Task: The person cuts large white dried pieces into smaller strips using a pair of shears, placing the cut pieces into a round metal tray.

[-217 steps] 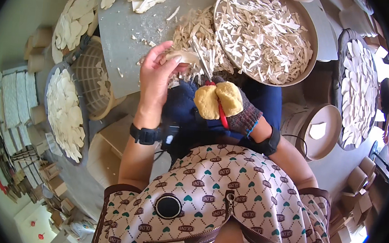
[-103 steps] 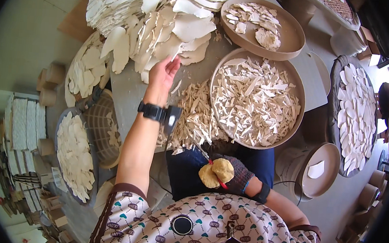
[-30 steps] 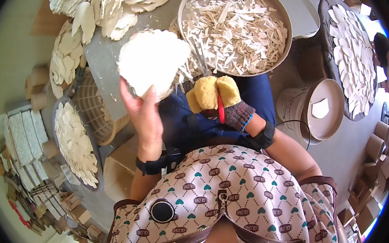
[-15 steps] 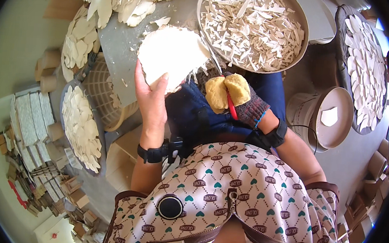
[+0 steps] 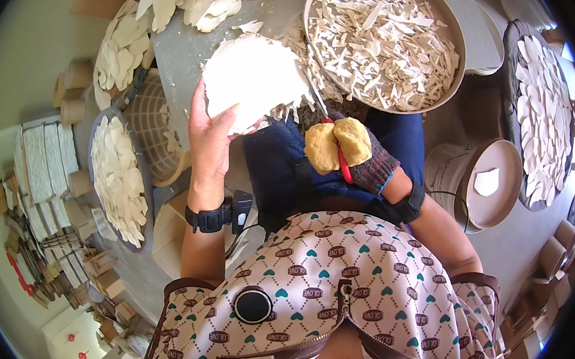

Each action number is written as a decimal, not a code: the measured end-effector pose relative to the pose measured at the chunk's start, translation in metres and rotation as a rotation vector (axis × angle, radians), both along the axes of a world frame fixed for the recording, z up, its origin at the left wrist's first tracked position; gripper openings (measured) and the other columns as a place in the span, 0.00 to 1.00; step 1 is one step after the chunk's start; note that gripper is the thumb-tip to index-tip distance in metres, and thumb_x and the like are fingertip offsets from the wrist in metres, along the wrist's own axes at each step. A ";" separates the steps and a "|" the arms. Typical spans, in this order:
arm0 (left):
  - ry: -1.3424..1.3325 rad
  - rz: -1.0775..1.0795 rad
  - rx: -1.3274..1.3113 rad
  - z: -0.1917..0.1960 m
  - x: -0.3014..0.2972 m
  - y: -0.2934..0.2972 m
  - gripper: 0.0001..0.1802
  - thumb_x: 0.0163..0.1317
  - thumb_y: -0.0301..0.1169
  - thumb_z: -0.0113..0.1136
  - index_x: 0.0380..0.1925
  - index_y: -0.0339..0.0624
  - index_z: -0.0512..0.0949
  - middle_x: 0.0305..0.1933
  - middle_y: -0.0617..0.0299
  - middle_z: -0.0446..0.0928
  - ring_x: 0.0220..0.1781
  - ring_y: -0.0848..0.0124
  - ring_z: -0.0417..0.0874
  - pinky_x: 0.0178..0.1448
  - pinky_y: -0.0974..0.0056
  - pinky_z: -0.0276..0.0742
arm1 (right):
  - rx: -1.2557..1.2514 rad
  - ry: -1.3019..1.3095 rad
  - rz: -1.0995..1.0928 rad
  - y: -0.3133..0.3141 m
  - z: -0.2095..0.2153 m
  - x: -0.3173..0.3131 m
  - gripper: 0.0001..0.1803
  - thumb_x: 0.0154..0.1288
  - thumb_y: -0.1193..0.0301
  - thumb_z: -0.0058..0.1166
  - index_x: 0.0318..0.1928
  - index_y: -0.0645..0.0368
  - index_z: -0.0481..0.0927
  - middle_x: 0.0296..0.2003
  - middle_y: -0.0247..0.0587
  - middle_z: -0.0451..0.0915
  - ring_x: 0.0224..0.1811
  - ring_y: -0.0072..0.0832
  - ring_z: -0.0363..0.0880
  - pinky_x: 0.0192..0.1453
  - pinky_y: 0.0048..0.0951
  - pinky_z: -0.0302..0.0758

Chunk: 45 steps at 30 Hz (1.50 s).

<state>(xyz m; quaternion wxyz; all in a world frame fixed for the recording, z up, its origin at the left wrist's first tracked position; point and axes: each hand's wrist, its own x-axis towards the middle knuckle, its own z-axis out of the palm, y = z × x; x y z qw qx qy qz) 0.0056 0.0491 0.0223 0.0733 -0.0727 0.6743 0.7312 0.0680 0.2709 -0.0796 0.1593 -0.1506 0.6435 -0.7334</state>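
Observation:
My left hand [image 5: 214, 130] grips a broad, roundish white sheet [image 5: 255, 76] by its near-left edge, thumb on top. The sheet is overexposed; its right edge is ragged with small slivers. My right hand [image 5: 375, 165], in a dark knitted glove, is closed around red-handled scissors [image 5: 345, 169]. Two lumps of yellow foam [image 5: 324, 147] pad the handles and hide part of the fingers. Their metal blade points up and left, at the sheet's right edge; the tip is hard to make out. Beyond it stands a round pan [image 5: 460, 65] full of pale offcuts.
A grey metal table [image 5: 175, 56] bears stacked pale sheets [image 5: 210, 1]. At left are a woven basket [image 5: 147, 118] and round trays of flat pieces [image 5: 120, 180]. A bucket [image 5: 447, 166] with a lid and another loaded tray [image 5: 539, 118] stand at right.
My left hand and the white sheet have shifted slightly left relative to the scissors. The scissors stay close to the sheet's right edge. The whole view has moved a little.

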 end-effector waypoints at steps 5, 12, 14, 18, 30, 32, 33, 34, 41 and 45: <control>-0.092 0.000 0.001 -0.001 0.015 -0.016 0.37 0.56 0.19 0.50 0.64 0.39 0.47 0.48 0.47 0.73 0.35 0.60 0.82 0.29 0.66 0.83 | 0.138 0.223 0.056 -0.007 0.011 -0.010 0.13 0.62 0.71 0.53 0.46 0.62 0.73 0.43 0.38 0.77 0.47 0.27 0.76 0.53 0.26 0.73; -0.177 0.494 -0.008 -0.016 0.093 -0.088 0.35 0.55 0.21 0.50 0.64 0.44 0.51 0.51 0.49 0.70 0.36 0.56 0.81 0.40 0.59 0.79 | 0.434 0.297 0.265 -0.021 0.020 -0.026 0.13 0.52 0.68 0.62 0.37 0.59 0.77 0.35 0.38 0.79 0.37 0.23 0.78 0.44 0.26 0.75; -0.146 0.720 0.150 -0.055 0.141 -0.161 0.27 0.58 0.21 0.47 0.60 0.38 0.59 0.57 0.49 0.65 0.49 0.54 0.75 0.52 0.58 0.75 | 0.317 0.105 0.292 -0.023 0.014 -0.027 0.12 0.52 0.68 0.62 0.36 0.59 0.77 0.31 0.38 0.79 0.34 0.26 0.78 0.42 0.26 0.75; -0.070 0.839 -0.369 -0.068 0.189 -0.231 0.23 0.65 0.30 0.44 0.59 0.33 0.59 0.60 0.45 0.61 0.58 0.52 0.68 0.63 0.59 0.67 | 0.373 0.262 0.337 -0.027 0.005 -0.023 0.10 0.56 0.66 0.58 0.34 0.61 0.77 0.29 0.40 0.79 0.33 0.24 0.78 0.39 0.27 0.75; 0.425 -0.164 -0.838 -0.058 -0.124 -0.019 0.13 0.55 0.25 0.57 0.41 0.35 0.77 0.43 0.55 0.78 0.44 0.64 0.80 0.49 0.65 0.74 | 0.409 0.163 0.230 -0.011 0.041 -0.017 0.17 0.52 0.62 0.56 0.42 0.52 0.72 0.27 0.46 0.78 0.32 0.44 0.78 0.35 0.35 0.73; 0.824 -0.177 -1.247 -0.074 -0.146 -0.002 0.13 0.48 0.24 0.58 0.38 0.38 0.79 0.43 0.55 0.78 0.44 0.59 0.77 0.51 0.63 0.73 | 0.420 0.126 0.192 -0.006 0.042 -0.014 0.17 0.52 0.62 0.56 0.42 0.52 0.73 0.28 0.45 0.78 0.33 0.44 0.78 0.35 0.35 0.73; 0.829 -0.204 -1.232 -0.079 -0.154 0.003 0.13 0.48 0.24 0.58 0.38 0.38 0.79 0.43 0.55 0.78 0.44 0.59 0.77 0.51 0.63 0.73 | 0.423 0.107 0.170 -0.002 0.037 -0.012 0.17 0.52 0.62 0.56 0.42 0.52 0.73 0.28 0.45 0.78 0.33 0.44 0.78 0.35 0.35 0.73; 0.783 -0.255 -1.298 -0.083 -0.159 0.004 0.13 0.48 0.24 0.58 0.37 0.39 0.79 0.43 0.55 0.78 0.45 0.60 0.77 0.51 0.62 0.72 | 0.421 0.103 0.169 0.001 0.030 -0.010 0.17 0.51 0.62 0.57 0.41 0.52 0.73 0.28 0.45 0.78 0.33 0.44 0.77 0.36 0.35 0.73; 0.309 -0.086 -0.906 -0.056 -0.130 0.008 0.09 0.58 0.28 0.54 0.37 0.38 0.78 0.38 0.53 0.80 0.33 0.66 0.82 0.38 0.66 0.78 | 0.117 -0.068 0.049 0.006 0.012 -0.006 0.14 0.54 0.68 0.54 0.40 0.61 0.73 0.29 0.42 0.78 0.33 0.35 0.78 0.38 0.30 0.74; -0.176 -0.141 0.121 -0.038 -0.082 0.008 0.14 0.61 0.25 0.51 0.47 0.33 0.70 0.38 0.47 0.78 0.36 0.65 0.82 0.39 0.69 0.80 | -0.706 -0.414 -0.080 -0.014 0.009 -0.018 0.10 0.64 0.71 0.45 0.37 0.66 0.75 0.33 0.44 0.78 0.37 0.24 0.76 0.41 0.26 0.74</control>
